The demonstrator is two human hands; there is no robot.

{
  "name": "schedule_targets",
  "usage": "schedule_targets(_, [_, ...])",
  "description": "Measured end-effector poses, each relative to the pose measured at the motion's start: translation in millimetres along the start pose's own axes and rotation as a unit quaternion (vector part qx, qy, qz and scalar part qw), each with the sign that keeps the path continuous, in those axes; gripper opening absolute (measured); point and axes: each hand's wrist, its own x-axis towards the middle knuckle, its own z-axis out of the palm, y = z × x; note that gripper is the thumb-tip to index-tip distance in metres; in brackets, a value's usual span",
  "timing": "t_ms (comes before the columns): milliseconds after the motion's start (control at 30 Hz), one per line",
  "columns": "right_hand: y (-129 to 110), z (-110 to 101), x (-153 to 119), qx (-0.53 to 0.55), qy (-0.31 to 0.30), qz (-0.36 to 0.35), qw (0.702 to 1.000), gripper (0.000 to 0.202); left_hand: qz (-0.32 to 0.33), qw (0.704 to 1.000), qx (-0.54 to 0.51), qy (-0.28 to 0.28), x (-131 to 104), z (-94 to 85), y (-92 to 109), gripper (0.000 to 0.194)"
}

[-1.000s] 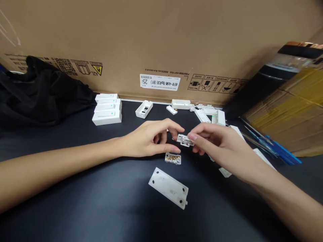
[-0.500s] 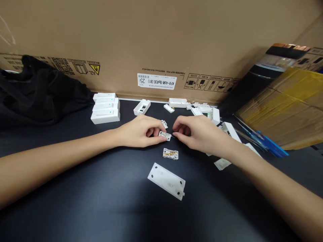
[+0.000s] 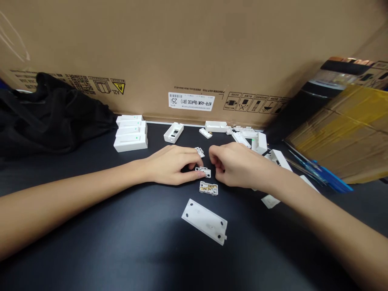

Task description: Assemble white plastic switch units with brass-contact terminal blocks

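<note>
My left hand (image 3: 171, 165) is closed, thumb and fingertips on a small white plastic switch part (image 3: 207, 172) that is low over the dark table or on it. My right hand (image 3: 235, 163) is curled just to its right, fingers pinched together; what they hold, if anything, is hidden. Just nearer to me lies a white switch base (image 3: 209, 188) with brass contacts inside. A flat white cover plate (image 3: 205, 221) with several holes lies closest to me. Beyond my left fingertips sits another small white part (image 3: 200, 152).
White switches with green marks (image 3: 131, 139) are lined up at left. An open white housing (image 3: 173, 132) and several other white pieces (image 3: 216, 126) lie along the cardboard box (image 3: 194, 48). Black cloth (image 3: 51, 117) is at left; blue-handled tools (image 3: 332, 178) and a dark bottle (image 3: 306, 93) at right.
Both hands have come slightly toward me, the left one with the white switch part. A thin pin or wire seen between the hands earlier no longer shows. The view has shifted a little.
</note>
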Motion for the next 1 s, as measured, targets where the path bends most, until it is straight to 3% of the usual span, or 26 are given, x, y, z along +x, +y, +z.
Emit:
schedule_targets(167, [5, -5, -12, 0.124, 0.063, 0.031, 0.99, 0.017, 0.017, 1.0, -0.014, -0.002, 1, -0.6, 0, 0.041])
schedule_targets(400, [-6, -3, -22, 0.303, 0.117, 0.042, 0.945, 0.016, 0.017, 0.997, -0.079, -0.002, 4, -3.9, -1, 0.03])
schedule_targets(500, [-11, 1, -22, 0.326, 0.118, 0.027, 0.937, 0.018, 0.025, 0.996, -0.082, -0.007, 4, -5.7, -1, 0.02])
schedule_targets(1000, [-16, 13, -19, 0.33, 0.145, -0.022, 0.933, 0.029, 0.045, 0.996, -0.075, 0.015, 5, -0.4, -5, 0.018])
